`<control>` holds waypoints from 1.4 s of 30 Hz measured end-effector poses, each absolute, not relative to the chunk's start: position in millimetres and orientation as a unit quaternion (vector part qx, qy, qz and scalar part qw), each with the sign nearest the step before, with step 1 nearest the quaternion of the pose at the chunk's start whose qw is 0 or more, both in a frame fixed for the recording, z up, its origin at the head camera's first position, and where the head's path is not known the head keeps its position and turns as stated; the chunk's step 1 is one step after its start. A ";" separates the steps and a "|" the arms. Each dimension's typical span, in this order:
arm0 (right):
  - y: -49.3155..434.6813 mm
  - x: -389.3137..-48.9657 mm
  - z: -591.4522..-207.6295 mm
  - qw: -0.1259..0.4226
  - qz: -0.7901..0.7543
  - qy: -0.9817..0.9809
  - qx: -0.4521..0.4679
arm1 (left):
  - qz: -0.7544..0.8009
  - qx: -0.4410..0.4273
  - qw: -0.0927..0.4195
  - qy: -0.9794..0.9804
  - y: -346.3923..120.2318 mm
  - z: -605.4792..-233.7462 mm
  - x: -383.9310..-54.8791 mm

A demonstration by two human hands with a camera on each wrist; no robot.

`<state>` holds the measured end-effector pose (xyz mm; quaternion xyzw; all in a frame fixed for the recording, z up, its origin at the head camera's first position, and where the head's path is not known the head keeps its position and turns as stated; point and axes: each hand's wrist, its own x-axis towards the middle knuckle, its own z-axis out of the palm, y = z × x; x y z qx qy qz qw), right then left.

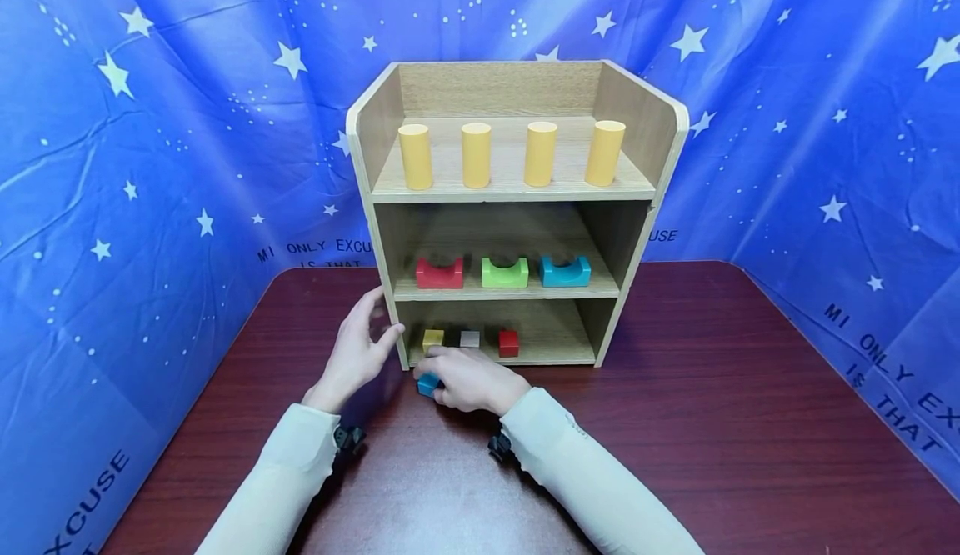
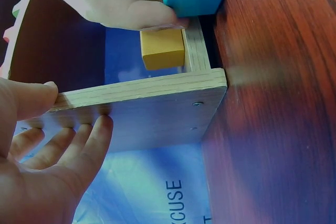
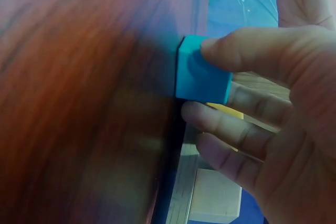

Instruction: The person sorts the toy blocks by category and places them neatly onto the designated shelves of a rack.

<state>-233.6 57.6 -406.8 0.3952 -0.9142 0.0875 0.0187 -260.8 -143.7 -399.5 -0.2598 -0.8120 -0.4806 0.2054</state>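
A three-level wooden shelf (image 1: 505, 197) stands on the dark red table. My left hand (image 1: 356, 353) grips its left side panel (image 2: 152, 100), thumb at the front edge and fingers along the outer face. In front of the bottom level, my right hand (image 1: 468, 378) pinches a blue block (image 3: 202, 72) between thumb and fingers. A yellow block (image 2: 163, 50) sits on the bottom board behind the right fingers. Along that same board are a pale wooden block (image 1: 470, 338) and a red block (image 1: 508, 343).
Yellow cylinders (image 1: 476, 155) stand in a row on the top level. The middle level holds a red arch block (image 1: 439, 274), a green one (image 1: 505, 273) and a blue one (image 1: 566, 272). A blue star-patterned curtain (image 1: 187, 122) surrounds the table (image 1: 712, 388).
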 end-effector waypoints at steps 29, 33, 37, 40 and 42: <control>79.3 -220.9 -392.6 0.018 0.160 -0.892 0.422 | -0.476 -0.255 0.203 -0.816 -144.8 -399.9 -261.7; 87.3 -219.7 -390.4 0.028 0.174 -0.889 0.424 | -0.475 -0.255 0.203 -0.817 -144.4 -400.2 -261.8; 95.7 -219.8 -389.8 0.025 0.196 -0.885 0.422 | -0.476 -0.254 0.201 -0.817 -144.0 -400.0 -261.8; 101.9 -219.8 -389.3 0.025 0.209 -0.883 0.420 | -0.477 -0.254 0.204 -0.816 -143.9 -399.3 -261.4; 105.8 -219.6 -388.7 0.027 0.215 -0.882 0.418 | -0.477 -0.255 0.206 -0.815 -143.8 -399.1 -261.5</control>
